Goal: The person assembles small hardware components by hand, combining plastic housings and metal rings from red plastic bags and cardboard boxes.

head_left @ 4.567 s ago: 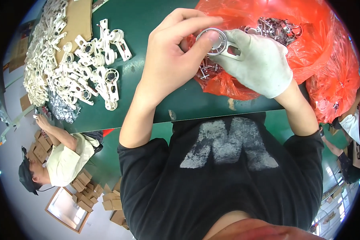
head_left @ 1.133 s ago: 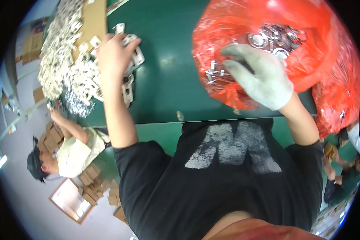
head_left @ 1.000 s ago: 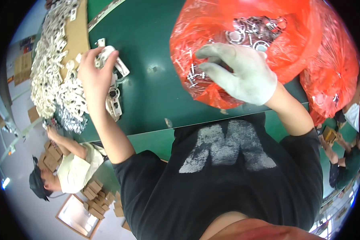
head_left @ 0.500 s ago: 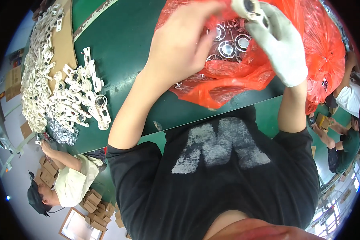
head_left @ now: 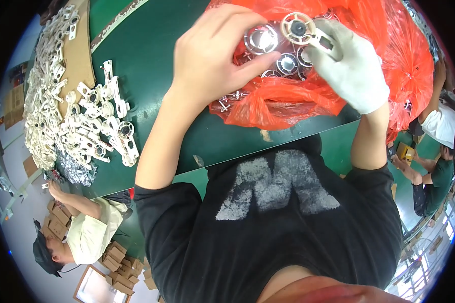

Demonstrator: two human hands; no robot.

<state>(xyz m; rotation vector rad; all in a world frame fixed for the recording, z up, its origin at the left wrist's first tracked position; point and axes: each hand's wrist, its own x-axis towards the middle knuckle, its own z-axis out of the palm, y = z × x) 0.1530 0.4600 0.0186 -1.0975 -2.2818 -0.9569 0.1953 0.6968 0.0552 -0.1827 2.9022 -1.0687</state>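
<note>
My bare left hand (head_left: 215, 58) pinches a round silver part with a spoked ring (head_left: 261, 39), its thumb and fingers at the rim. In my right hand (head_left: 351, 65), which wears a pale glove, is a cream plastic part with a ring head and a slotted handle (head_left: 298, 29); a dark disc shows in the ring. The two parts are held side by side, slightly apart. Below them an open red plastic bag (head_left: 283, 108) lies on the green table (head_left: 162, 76), with several round silver parts (head_left: 287, 64) inside it.
A large heap of cream plastic parts (head_left: 88, 121) lies at the table's left, beside a cardboard sheet (head_left: 81, 45). A clear plastic bag (head_left: 78, 169) lies by the heap. One person (head_left: 93, 230) sits at lower left; others (head_left: 437, 177) are at the right edge.
My left hand has drawn back to the left and now shows a silver part in its grip. My right hand has lowered the cream part, turning its ring toward the left hand.
</note>
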